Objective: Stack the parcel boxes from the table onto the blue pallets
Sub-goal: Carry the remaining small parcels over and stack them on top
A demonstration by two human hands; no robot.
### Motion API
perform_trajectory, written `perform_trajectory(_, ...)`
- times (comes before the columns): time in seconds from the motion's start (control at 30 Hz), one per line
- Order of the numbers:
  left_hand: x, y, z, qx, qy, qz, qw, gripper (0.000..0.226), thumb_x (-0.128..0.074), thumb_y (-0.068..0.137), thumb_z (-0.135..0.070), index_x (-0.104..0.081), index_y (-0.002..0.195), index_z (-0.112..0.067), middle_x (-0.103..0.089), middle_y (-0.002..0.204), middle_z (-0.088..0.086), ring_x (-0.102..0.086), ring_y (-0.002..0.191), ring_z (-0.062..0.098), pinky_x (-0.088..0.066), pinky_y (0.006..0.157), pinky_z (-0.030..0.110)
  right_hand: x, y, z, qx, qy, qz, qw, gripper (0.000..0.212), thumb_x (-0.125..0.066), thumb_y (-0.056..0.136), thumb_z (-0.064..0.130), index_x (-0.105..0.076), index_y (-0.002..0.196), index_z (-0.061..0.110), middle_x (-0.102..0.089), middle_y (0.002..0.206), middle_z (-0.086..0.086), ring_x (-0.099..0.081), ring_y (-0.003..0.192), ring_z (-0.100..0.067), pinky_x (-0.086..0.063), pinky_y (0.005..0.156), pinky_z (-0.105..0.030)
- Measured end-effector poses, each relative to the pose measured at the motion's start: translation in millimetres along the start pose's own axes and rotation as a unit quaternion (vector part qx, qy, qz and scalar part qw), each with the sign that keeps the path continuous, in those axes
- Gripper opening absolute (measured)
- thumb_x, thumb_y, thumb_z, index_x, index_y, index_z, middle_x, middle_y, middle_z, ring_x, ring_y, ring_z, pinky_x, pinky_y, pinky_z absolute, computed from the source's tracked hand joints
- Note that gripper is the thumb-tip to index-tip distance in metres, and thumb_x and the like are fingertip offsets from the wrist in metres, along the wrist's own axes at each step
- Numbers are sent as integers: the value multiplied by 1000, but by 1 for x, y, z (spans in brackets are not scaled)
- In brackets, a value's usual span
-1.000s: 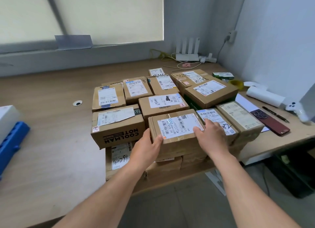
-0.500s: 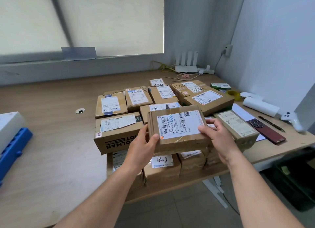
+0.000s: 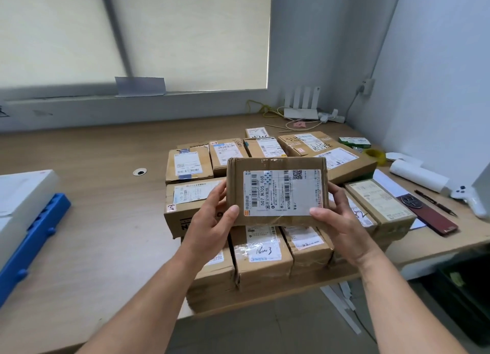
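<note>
I hold a brown parcel box (image 3: 277, 165) with a white shipping label in the air above the pile, tilted so its label faces me. My left hand (image 3: 212, 218) grips its left edge and my right hand (image 3: 336, 221) grips its right edge. Below it, several cardboard parcel boxes (image 3: 262, 258) lie packed together on the wooden table (image 3: 106, 194), some stacked two high. A blue pallet (image 3: 34, 242) shows at the far left edge, with a white box (image 3: 23, 189) lying on it.
At the back right stand a white router (image 3: 301, 107) and yellow cables. To the right lie a paper roll (image 3: 419, 176), a pen, a dark red phone (image 3: 429, 216) and a white game controller (image 3: 470, 198). A dark bin (image 3: 466, 287) sits under the table's right end.
Both hands have lifted the labelled box off the pile, raised it and tilted its label toward me. The boxes underneath it have come into view.
</note>
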State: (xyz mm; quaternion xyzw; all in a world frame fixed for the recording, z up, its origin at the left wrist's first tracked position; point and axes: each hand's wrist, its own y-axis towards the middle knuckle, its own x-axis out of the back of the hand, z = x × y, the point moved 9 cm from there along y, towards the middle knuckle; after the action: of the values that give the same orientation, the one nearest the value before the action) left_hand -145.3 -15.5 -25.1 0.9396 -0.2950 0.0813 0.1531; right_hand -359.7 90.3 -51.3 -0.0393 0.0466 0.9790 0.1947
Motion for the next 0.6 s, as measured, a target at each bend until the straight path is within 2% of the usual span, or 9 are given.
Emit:
perform_trajectory(0.17,27,-6,-4,-21,-13,-7,1000,52,-45,96,-5,-33,135,-37,-58,118,-8,-57,111,0,-52,81,17,-27,2,3,24,-27,-3,999,70,-78,60,40,-44,121,47,-65,115,-4,-64,109,-25,-52,93,-41)
perform_trajectory(0.27,47,-12,0,-22,-12,2,1000,52,-46,97,-8,-33,135,-40,-59,120,-7,-57,112,1,-52,82,18,-48,2,7,43,-45,-18,998,72,-76,58,42,-45,123,42,-69,103,7,-66,103,-16,-56,82,-31)
perform_trajectory(0.33,65,-17,2,-20,-9,12,1000,50,-47,96,-16,-33,135,-44,-58,122,-10,-56,114,1,-53,86,23,-64,2,7,41,-47,-23,998,76,-75,56,43,-45,126,39,-70,101,6,-67,100,-16,-57,78,-27)
perform_trajectory(0.4,89,-25,7,-17,1,14,1000,45,-48,94,-32,-33,133,-48,-56,126,-14,-53,115,-3,-52,86,22,-86,5,6,37,-40,-17,998,80,-75,56,41,-45,129,33,-71,103,0,-68,100,-21,-57,80,-33)
perform_trajectory(0.5,145,-37,19,-8,80,-49,996,46,-42,93,-49,-30,138,-47,-48,139,-12,-47,121,-3,-44,94,18,-125,11,2,29,-35,-10,999,83,-76,54,42,-44,130,31,-72,104,-2,-68,101,-23,-54,89,-40)
perform_trajectory(0.6,209,-55,29,7,181,-122,976,50,-44,97,-39,-32,144,-31,-50,136,-7,-47,116,-2,-39,92,14,-173,17,-2,23,-28,5,999,86,-76,52,41,-44,131,29,-72,102,-1,-68,100,-20,-57,83,-31)
